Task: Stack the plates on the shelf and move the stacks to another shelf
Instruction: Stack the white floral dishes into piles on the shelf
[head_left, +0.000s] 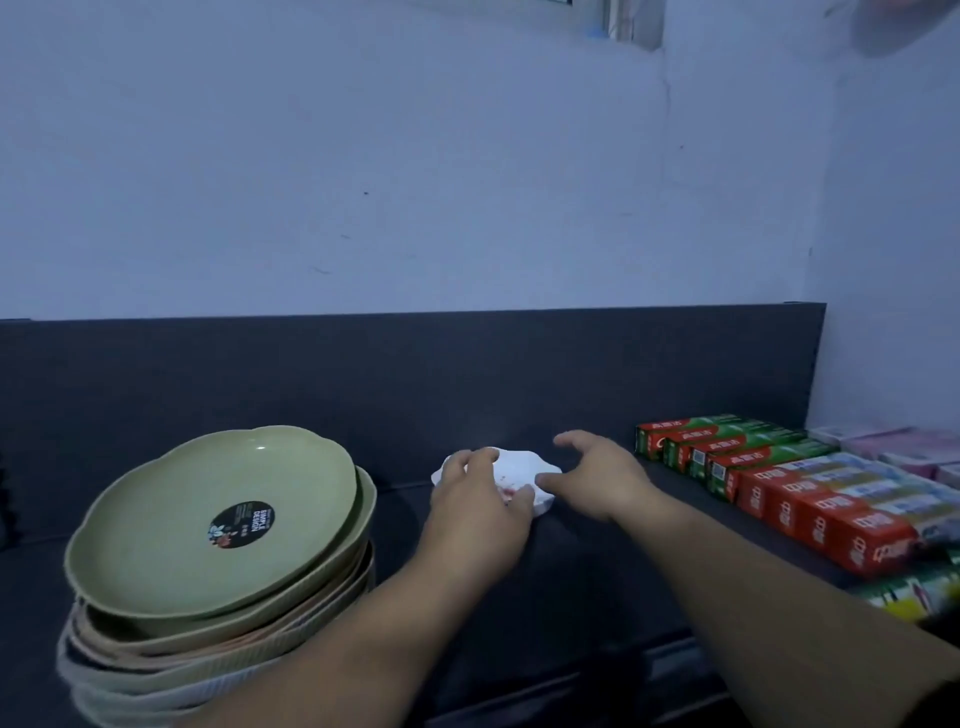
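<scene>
A small white scalloped plate (519, 466) with a red mark lies on the dark shelf (467, 582), near its back panel. My left hand (480, 496) rests over the plate's left side, fingers curled round its rim. My right hand (597, 475) is at the plate's right edge, thumb touching the rim and fingers spread above the shelf. To the left stands a tall stack of plates (218, 597), several beige ribbed ones under two green flower-shaped ones; the top green plate (213, 519) carries a round black sticker.
Rows of red and green toothpaste boxes (769, 483) fill the shelf's right side, with pink and white boxes (909, 449) behind them. A dark back panel (415, 374) runs along the shelf under a pale wall. Bare shelf lies between the stack and the boxes.
</scene>
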